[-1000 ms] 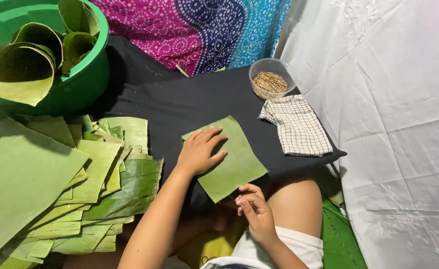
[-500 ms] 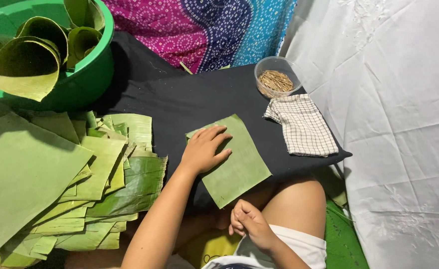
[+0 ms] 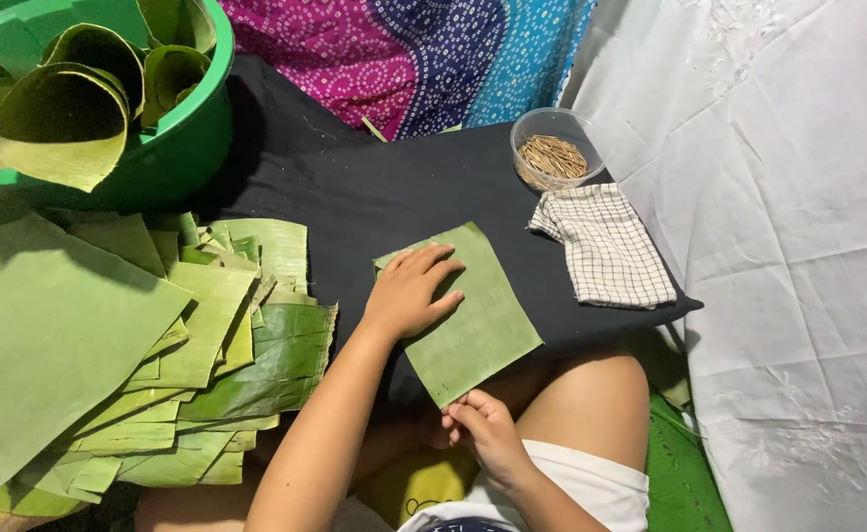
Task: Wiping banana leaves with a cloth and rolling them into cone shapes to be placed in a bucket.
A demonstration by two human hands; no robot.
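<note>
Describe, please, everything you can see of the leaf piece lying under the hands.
The leaf piece is a flat, roughly rectangular cut of green leaf with fine lines running across it and slightly uneven edges. It lies tilted on the black cloth, one corner pointing toward the person. The left hand rests palm down on its upper left part, fingers spread. The right hand meets its near corner with the fingertips. It lies apart from the checked cloth and the leaf pile.

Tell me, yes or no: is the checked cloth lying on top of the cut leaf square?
No, the checked cloth lies apart on the black cloth, to the right of the leaf square.
</note>
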